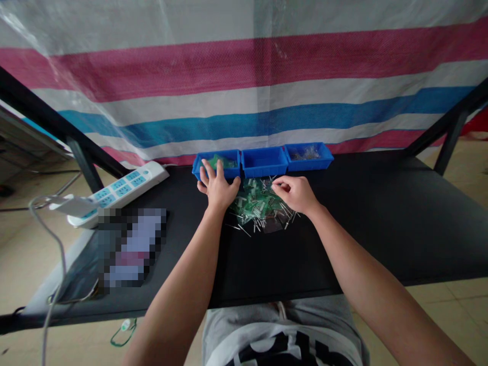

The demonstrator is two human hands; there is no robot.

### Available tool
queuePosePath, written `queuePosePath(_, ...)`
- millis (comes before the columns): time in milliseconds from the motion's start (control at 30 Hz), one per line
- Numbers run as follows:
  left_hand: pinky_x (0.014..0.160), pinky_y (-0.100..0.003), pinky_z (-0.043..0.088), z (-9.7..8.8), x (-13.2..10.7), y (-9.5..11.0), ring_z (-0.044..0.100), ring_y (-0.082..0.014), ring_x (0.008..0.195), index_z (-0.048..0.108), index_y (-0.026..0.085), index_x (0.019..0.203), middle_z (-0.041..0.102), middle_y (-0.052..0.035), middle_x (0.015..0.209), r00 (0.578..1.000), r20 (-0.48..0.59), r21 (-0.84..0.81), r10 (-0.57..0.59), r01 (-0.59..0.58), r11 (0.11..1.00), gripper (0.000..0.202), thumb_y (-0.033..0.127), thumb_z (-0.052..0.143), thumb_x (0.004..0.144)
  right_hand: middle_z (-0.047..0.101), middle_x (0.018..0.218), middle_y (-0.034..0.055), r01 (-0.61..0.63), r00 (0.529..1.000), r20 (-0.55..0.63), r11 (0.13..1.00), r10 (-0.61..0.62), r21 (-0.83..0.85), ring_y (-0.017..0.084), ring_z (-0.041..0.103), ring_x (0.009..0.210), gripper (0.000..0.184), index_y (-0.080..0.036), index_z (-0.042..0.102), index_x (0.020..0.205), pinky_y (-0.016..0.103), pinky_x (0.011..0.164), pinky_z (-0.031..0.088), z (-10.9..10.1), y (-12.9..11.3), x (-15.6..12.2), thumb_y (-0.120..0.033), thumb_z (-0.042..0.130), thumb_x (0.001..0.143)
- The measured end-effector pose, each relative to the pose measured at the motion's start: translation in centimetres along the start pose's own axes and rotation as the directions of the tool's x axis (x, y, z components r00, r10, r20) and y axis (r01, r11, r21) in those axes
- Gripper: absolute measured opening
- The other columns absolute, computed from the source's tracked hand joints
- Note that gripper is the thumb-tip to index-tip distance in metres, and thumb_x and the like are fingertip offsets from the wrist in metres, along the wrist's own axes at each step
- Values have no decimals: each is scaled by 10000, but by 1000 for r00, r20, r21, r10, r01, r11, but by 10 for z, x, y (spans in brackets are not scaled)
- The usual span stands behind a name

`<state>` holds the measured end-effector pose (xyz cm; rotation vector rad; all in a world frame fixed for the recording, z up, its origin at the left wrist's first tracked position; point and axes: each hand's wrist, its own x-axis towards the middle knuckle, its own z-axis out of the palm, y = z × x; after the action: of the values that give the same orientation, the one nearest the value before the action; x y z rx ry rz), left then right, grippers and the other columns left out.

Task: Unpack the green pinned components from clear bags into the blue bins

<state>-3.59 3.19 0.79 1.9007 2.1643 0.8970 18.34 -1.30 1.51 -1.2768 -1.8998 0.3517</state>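
Note:
A heap of small green circuit boards and loose metal-legged parts (pixel 259 207) lies on the black table (pixel 381 229). My left hand (pixel 216 186) rests at the heap's left edge, fingers spread and reaching up to the left blue bin (pixel 202 165), which holds a few green boards. My right hand (pixel 295 193) hovers over the heap's right side with its fingertips pinched together; what they hold is too small to name. The middle blue bin (pixel 264 161) looks empty. The right blue bin (pixel 308 156) holds small clear or metal parts.
A white power strip (pixel 118 190) with a plugged-in adapter and grey cable (pixel 49 254) lies at the table's left. A blurred flat object (pixel 129 249) sits in front of it. A striped tarp (pixel 244 76) hangs behind, and black frame posts (pixel 450 132) stand at both sides.

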Motion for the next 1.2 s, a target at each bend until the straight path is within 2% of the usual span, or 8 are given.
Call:
queuePosePath(133,1124,-669,128,-4,-5,5,-33,-413,1477,333,232,1467,-25,-133,1625,999,-20,-16,-30,30,999,841,422,653,712,699,638,34,-6,1000,21,1000,6,-20,133,606,539,214,-152,743,825,233,567,411,-1,1,1,-299,587,829)
queuePosePath(400,1115,-675,155,0,-9,8,65,-444,1458,442,193,1342,86,-174,1600,996,-92,-78,18,-25,997,688,347,661,708,694,636,30,7,1000,18,1000,-7,-16,134,606,547,210,-156,735,809,233,567,404,-3,2,1,-271,563,840)
queuePosePath(533,1080,-637,256,1,-12,11,244,-429,1394,536,189,1226,305,-186,1494,983,-176,-116,53,-74,991,530,298,645,718,687,622,25,3,1000,12,1000,-3,-13,131,590,536,200,-157,735,801,233,557,392,-5,3,1,-253,562,832)
queuePosePath(633,1003,-544,385,-1,-13,14,474,-346,1202,616,185,1060,555,-152,1211,960,-252,-173,117,-164,971,321,257,596,747,671,592,19,-17,1000,3,1000,17,-12,124,562,509,194,-150,739,795,235,542,377,-7,4,1,-250,575,822)
queuePosePath(733,893,-438,458,-2,-14,15,591,-257,947,650,182,895,649,-79,900,934,-192,-230,301,-341,911,172,227,553,760,655,572,15,-35,999,-26,999,34,-19,120,543,497,196,-143,742,790,239,533,363,-10,5,2,-253,582,816)
queuePosePath(833,777,-340,481,0,-15,14,605,-192,767,662,174,806,657,-35,753,900,-101,-300,424,-434,850,144,190,541,730,644,565,10,-44,999,-31,999,44,-26,120,537,500,189,-145,740,780,244,540,365,-11,6,3,-248,585,813)
queuePosePath(1067,661,-272,480,5,-17,13,599,-146,637,683,160,793,680,-17,720,934,-95,-353,344,-354,866,178,169,522,716,687,777,65,2,1000,-16,998,-3,-64,177,622,709,116,-163,727,771,284,662,457,-5,17,4,-232,634,779)
queuePosePath(1200,728,-291,514,8,-18,12,647,-172,734,695,164,840,708,-31,775,912,-29,-349,410,-394,850,196,179,530,736,714,959,84,19,998,59,994,-13,-107,230,640,911,136,-185,729,847,337,801,484,-1,22,3,-281,671,772)
